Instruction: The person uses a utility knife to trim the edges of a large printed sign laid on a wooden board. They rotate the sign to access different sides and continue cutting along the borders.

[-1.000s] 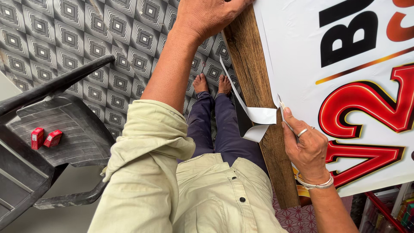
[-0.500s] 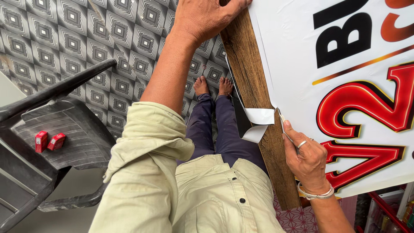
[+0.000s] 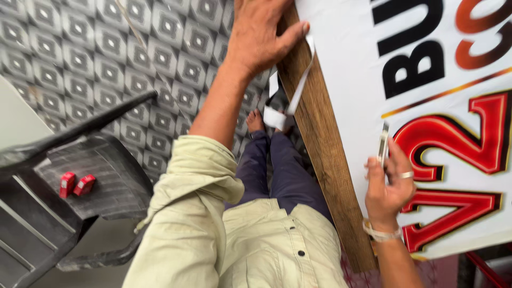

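A: What is held by the left hand?

B: The wooden board's edge is gripped, with a white strip pinned under the thumb, apparently to keep the board steady.

A: And the right hand?

B: A thin blade is pinched upright against the banner, seemingly for trimming. Two red blocks are seen on a chair, well left of both hands.

— What's the floor like?
— Grey tiles with a repeating square pattern, filling ten to twelve o'clock under soft, even light.
— Any furniture?
— A dark plastic chair at eight o'clock, with two small red blocks lying on its ribbed seat, just beside each other.
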